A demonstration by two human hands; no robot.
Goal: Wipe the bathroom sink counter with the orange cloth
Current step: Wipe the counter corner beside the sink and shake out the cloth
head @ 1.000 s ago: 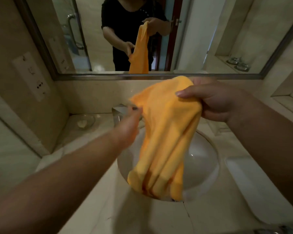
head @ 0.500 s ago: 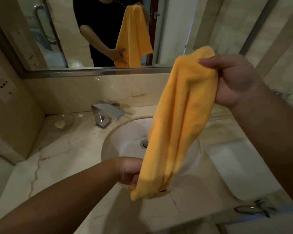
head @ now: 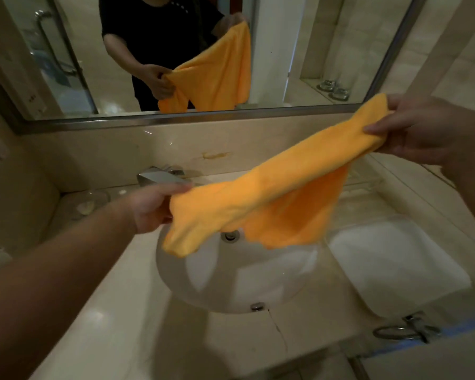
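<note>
The orange cloth is stretched in the air above the white sink basin, slanting up from lower left to upper right. My left hand pinches its lower left corner, just in front of the faucet. My right hand grips the upper right end, higher and near the mirror's edge. The cloth's middle sags and hides part of the basin's back. The beige marble counter surrounds the basin.
A chrome faucet stands behind the basin. A glass soap dish sits at the back left corner. A white tray lies on the counter to the right. A metal ring holder hangs at the front right. The mirror spans the back wall.
The cloth hung vertically from my right hand; now it is pulled out sideways. My left hand rose and moved left with the lower corner, my right hand moved right.
</note>
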